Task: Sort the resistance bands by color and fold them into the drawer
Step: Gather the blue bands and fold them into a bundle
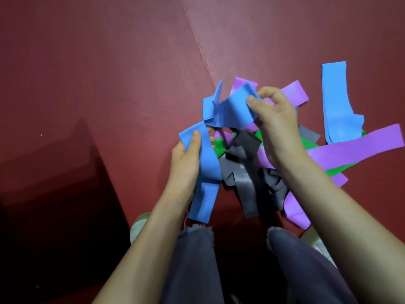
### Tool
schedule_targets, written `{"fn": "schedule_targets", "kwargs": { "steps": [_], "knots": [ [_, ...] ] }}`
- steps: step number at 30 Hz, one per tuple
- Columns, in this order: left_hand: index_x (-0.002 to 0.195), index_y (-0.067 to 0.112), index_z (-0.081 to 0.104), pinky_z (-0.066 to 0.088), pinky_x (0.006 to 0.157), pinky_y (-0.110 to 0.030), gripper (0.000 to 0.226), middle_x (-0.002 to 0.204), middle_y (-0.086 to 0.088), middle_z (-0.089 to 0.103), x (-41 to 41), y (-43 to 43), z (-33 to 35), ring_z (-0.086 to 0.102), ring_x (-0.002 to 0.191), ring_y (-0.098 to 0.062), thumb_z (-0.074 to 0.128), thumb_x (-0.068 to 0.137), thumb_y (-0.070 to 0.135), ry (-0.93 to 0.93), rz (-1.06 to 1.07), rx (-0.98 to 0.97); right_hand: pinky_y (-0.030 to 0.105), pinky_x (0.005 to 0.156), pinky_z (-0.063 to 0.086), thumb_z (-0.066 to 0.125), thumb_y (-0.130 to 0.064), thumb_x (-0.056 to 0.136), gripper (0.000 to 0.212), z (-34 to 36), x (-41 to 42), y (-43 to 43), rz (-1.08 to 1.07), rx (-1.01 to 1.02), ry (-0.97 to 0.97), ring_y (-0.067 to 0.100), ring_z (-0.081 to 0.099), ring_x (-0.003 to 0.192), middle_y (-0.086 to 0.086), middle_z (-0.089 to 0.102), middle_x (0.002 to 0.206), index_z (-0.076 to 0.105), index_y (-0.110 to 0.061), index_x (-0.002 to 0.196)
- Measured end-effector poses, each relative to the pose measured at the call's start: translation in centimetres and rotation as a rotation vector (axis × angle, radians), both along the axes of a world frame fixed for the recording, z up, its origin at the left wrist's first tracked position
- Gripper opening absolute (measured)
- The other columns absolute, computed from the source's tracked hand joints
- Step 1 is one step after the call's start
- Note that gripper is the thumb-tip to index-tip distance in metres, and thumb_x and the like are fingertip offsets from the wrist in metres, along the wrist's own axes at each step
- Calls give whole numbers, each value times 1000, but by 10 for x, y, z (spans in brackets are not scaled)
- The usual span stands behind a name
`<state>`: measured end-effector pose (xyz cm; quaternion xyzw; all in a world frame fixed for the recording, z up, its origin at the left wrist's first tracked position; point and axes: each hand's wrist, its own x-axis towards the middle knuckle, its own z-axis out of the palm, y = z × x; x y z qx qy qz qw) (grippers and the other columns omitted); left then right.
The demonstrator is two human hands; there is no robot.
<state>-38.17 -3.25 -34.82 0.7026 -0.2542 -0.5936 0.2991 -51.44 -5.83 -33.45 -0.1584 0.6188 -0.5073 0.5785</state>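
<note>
Head: left hand (188, 156), right hand (277, 119) pinch blue bands (230, 110).

Bands (230, 110) blue, purple, green, dark grey; mat (109, 73) maroon.

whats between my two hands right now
In the head view, crumpled blue rubber resistance bands, gripped by left hand and right hand; beneath the gap lie dark grey bands.

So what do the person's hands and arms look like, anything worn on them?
Both are bare: the left hand and right hand have no gloves, rings or watch in view, and the forearms show no sleeves as far as the frame reaches.
</note>
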Motion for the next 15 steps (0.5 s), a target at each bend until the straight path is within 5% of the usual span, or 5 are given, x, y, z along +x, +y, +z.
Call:
{"fn": "schedule_targets", "kwargs": {
  "steps": [3, 6, 10, 12, 15],
  "knots": [
    [76, 16, 65, 53, 78, -29, 29, 73, 1, 71, 2, -2, -1, 65, 73, -14, 43, 94, 20, 26, 37, -13, 15, 49, 49, 61, -4, 76, 13, 12, -3, -4, 171, 115, -253, 2, 58, 49, -8, 64, 52, 55, -15, 77],
    [72, 18, 63, 52, 64, -16, 30, 56, 12, 68, 5, -4, 0, 63, 57, -1, 42, 94, 18, 37, 44, -36, 10, 46, 46, 54, 5, 80, 22, 26, -9, 2, 744, 213, -244, -1, 58, 45, -7, 64, 49, 59, -14, 68],
    [77, 18, 62, 52, 68, -24, 27, 70, 2, 67, 4, -6, 4, 62, 65, -11, 41, 94, 20, 69, 28, -50, 7, 39, 37, 57, 4, 80, 22, 40, -6, 7, 1305, 253, -292, -3, 52, 38, -10, 58, 42, 59, -15, 69],
    [76, 17, 61, 52, 67, -26, 28, 70, 0, 66, 3, -6, 5, 61, 68, -14, 40, 95, 20, 109, -8, -7, 7, 44, 38, 58, 1, 81, 21, 36, 3, 5, 1219, 156, -251, -3, 50, 42, -9, 56, 45, 59, -19, 71],
    [72, 18, 57, 50, 50, -15, 29, 50, 9, 65, -1, -8, 5, 61, 49, -2, 40, 95, 16, 170, -29, 68, 16, 53, 47, 60, 0, 80, 23, 17, 15, 3, 713, 60, -151, 2, 58, 51, -6, 64, 55, 52, -20, 74]
  ]
}}
